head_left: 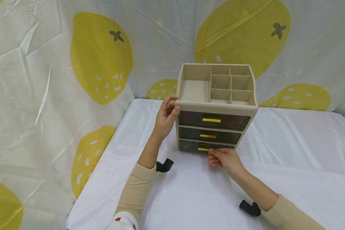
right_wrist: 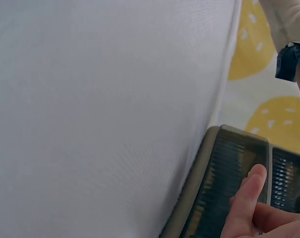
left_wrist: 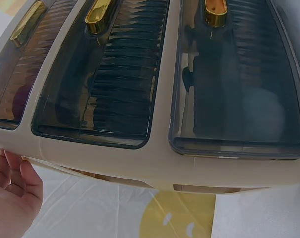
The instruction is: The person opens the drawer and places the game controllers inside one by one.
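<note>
A beige desktop drawer organizer [head_left: 218,107] stands on the white cloth, with three dark see-through drawers, all closed, and open compartments on top. My left hand [head_left: 164,119] grips its upper left front corner, thumb at the front edge and fingers along the side. In the left wrist view, that hand's fingertips [left_wrist: 30,171] touch the beige side wall. Low at the front, my right hand [head_left: 225,159] pinches the right end of the gold handle [head_left: 203,149] on the bottom drawer [head_left: 188,146]. The right wrist view has the thumb [right_wrist: 254,181] over this drawer's front, its handle hidden behind the hand.
Gold handles mark the middle drawer [head_left: 187,133] and the top drawer [head_left: 189,118]. White cloth [head_left: 195,195] covers the table around the organizer. A lemon-print curtain [head_left: 158,41] hangs behind and along the left. Black wrist mounts [head_left: 165,165] sit on both forearms.
</note>
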`<action>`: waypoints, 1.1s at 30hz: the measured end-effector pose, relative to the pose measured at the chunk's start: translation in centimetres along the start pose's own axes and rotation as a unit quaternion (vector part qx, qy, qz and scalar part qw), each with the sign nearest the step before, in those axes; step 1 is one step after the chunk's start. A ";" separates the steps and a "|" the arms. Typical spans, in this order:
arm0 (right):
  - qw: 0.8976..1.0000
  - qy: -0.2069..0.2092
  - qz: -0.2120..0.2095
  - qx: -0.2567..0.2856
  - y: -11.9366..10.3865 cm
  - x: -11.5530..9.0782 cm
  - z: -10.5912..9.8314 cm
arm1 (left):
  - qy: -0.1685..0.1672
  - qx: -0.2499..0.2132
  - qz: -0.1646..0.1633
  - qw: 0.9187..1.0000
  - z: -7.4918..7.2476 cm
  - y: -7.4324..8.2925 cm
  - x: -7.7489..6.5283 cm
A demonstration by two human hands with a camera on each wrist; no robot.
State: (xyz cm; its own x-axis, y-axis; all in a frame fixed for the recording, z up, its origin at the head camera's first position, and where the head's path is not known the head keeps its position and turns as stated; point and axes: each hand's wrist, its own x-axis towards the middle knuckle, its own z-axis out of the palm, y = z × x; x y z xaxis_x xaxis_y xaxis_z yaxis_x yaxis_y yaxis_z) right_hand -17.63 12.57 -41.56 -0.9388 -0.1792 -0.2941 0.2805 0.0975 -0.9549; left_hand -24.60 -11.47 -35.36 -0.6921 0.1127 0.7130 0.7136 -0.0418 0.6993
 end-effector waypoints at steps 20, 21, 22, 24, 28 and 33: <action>1.000 -0.001 -0.012 0.009 0.2 0.9 -0.5 | -0.002 0.001 0.000 1.000 0.3 -0.1 0.1; 1.000 -0.002 -0.012 0.008 0.2 0.8 -0.5 | -0.002 0.001 0.000 1.000 0.3 -0.1 0.1; 1.000 -0.002 -0.013 0.006 0.1 0.8 -0.5 | -0.002 0.002 0.000 1.000 0.3 -0.1 0.1; 1.000 -0.004 -0.014 0.001 0.1 0.9 -0.5 | -0.001 0.004 0.001 1.000 0.3 -0.1 0.2; 0.999 -0.022 -0.013 -0.032 0.1 0.9 -0.8 | -0.001 0.009 0.001 1.000 0.1 -0.2 0.2; 0.985 -0.114 -0.033 -0.127 -0.6 -0.6 -2.9 | -0.002 0.010 -0.017 1.000 -0.8 -0.1 -0.2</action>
State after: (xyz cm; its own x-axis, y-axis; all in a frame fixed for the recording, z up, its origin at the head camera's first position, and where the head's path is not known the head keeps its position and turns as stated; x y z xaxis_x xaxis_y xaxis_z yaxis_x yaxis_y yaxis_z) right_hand -17.84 15.45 -40.72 -0.8764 -0.4051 -0.2605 0.1343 0.3140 -0.9399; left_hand -24.66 -12.25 -35.50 -0.7155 0.1172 0.6887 0.6918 -0.0183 0.7219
